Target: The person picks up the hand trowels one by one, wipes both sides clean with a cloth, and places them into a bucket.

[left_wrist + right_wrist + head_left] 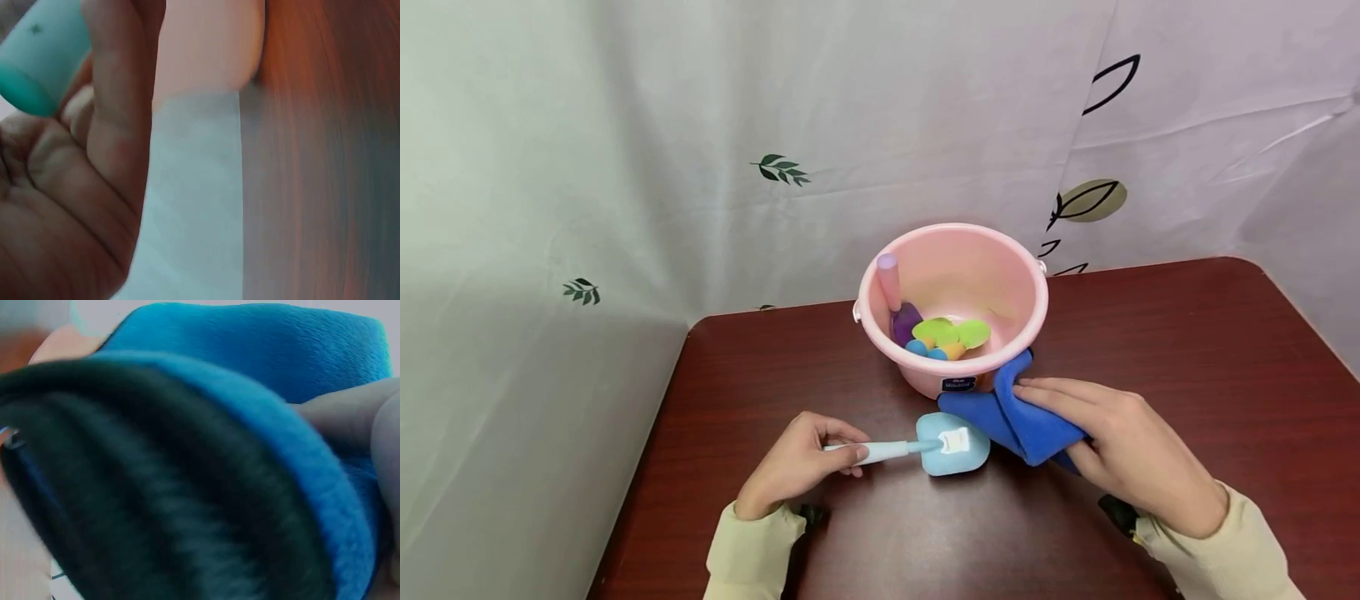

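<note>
My left hand [805,458] pinches the pale handle of a light blue toy shovel [917,447], held level above the table. In the left wrist view the rounded end of the shovel handle [47,53] shows beside the fingers. A folded blue cloth [1030,429] is gripped by my right hand [1127,442], its near corner close to the shovel's blade; whether they touch I cannot tell. The cloth [250,347] fills much of the right wrist view, with a blurred dark edge in front. Behind both hands stands a pink bucket [1038,312].
Inside the bucket lie a purple shovel [906,323] with a pink handle and green toy shovels [973,333] with yellow and blue handles. The reddish-brown table [745,367] ends at the back against a pale curtain [820,100] printed with leaves.
</note>
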A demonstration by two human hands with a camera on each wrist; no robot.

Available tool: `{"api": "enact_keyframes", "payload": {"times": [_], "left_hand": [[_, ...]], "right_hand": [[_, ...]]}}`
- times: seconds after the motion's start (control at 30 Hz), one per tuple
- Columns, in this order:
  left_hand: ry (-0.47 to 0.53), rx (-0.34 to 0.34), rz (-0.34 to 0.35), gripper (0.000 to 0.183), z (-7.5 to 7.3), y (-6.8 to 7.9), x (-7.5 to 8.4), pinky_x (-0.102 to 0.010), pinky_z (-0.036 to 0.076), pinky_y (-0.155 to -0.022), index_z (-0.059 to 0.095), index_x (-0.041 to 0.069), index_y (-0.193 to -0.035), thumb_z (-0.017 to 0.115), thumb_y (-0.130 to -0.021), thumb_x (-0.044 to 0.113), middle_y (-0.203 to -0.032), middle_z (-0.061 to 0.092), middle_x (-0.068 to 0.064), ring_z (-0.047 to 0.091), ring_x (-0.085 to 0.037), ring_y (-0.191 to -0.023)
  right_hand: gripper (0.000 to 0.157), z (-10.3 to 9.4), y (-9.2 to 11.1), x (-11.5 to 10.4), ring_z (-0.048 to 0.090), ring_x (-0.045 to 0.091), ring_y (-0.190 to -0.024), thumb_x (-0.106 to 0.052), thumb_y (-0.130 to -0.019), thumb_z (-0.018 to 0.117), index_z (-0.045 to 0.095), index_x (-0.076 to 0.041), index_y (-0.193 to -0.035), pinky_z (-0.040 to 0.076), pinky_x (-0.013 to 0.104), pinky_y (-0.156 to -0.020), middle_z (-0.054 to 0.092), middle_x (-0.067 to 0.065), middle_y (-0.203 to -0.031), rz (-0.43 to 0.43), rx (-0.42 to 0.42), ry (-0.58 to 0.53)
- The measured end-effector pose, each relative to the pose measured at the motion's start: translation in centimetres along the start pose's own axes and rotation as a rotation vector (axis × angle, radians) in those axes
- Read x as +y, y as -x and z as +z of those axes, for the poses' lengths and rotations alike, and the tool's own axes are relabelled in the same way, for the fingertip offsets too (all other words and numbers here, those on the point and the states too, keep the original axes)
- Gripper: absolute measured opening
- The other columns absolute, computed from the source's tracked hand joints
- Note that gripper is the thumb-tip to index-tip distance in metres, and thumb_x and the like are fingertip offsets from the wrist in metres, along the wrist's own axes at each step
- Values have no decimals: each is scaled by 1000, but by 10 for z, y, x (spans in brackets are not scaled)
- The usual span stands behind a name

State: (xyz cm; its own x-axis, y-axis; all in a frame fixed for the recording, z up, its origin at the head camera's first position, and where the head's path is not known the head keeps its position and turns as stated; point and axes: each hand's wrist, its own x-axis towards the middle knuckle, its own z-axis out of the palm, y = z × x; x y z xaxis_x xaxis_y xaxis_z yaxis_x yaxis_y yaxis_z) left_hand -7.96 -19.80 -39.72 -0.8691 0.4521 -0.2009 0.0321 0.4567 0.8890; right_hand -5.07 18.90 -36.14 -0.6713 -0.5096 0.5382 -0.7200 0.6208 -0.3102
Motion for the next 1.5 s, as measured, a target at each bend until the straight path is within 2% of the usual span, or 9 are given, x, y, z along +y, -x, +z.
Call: {"api": "enact_keyframes", "payload": {"times": [0.2,0.33,0.47,0.67,0.9,1.1,1.2,1.33,1.5], "left_hand": [[53,-11,-16,12,19,-7,11,-37,58,-66,79,8,-98,74,-90,14,-72,74,-4,72,-32,-71],[58,-13,-4,14,32,-10,15,-30,57,-63,79,9,-98,74,-91,20,-70,73,-3,72,-31,-69],[126,4,-32,20,41,-12,16,-30,58,-64,79,3,-99,75,-91,21,-76,74,-13,72,-34,-68],[274,-24,-60,25,43,-14,12,-35,60,-68,75,-5,-105,75,-91,16,-88,72,-28,74,-23,-69],[401,-76,-79,30,31,-10,13,-42,59,-76,71,-10,-112,76,-89,9,-96,70,-33,75,-28,-78],[431,-60,-95,31,23,-6,15,-44,59,-78,73,-8,-110,79,-87,11,-96,73,-24,75,-34,-82],[438,-54,-98,31,21,-6,15,-46,58,-79,73,-8,-109,80,-86,11,-96,74,-23,74,-35,-82],[459,-48,-113,32,20,-6,16,-46,58,-79,73,-10,-109,80,-86,11,-97,73,-23,75,-34,-82],[481,-34,-114,32,19,-6,14,-45,58,-78,72,-11,-109,80,-86,9,-97,73,-24,75,-33,-81]], "right_hand": [[41,8,-5,-7,66,24,-110,-12,-95,43,70,-7,-126,39,17,-105,68,8,-126,-169,112,-29],[43,17,-7,-16,62,27,-119,-23,-105,35,69,-10,-127,30,22,-114,65,10,-131,-254,65,-57],[43,26,-5,-22,57,24,-127,-10,-97,44,65,-17,-134,30,22,-114,60,7,-139,-245,-86,-92],[74,38,-3,-28,52,23,-134,1,-69,69,61,-21,-139,46,40,-104,54,2,-146,-169,-281,-66],[75,47,-1,-31,48,30,-137,-9,-70,78,58,-14,-142,12,30,-121,49,7,-150,-123,-374,-24],[76,48,-1,-33,41,30,-142,-35,-80,83,52,-15,-147,0,25,-121,43,6,-155,-83,-433,-52],[77,47,-3,-34,39,30,-144,-27,-81,84,50,-16,-149,13,36,-122,41,5,-157,-48,-478,-70],[80,44,-6,-33,37,29,-145,8,-76,74,50,-16,-149,31,53,-114,42,4,-156,0,-538,-107],[82,41,-8,-32,35,25,-146,17,-75,61,52,-17,-148,31,55,-113,42,2,-156,52,-591,-138]]}}
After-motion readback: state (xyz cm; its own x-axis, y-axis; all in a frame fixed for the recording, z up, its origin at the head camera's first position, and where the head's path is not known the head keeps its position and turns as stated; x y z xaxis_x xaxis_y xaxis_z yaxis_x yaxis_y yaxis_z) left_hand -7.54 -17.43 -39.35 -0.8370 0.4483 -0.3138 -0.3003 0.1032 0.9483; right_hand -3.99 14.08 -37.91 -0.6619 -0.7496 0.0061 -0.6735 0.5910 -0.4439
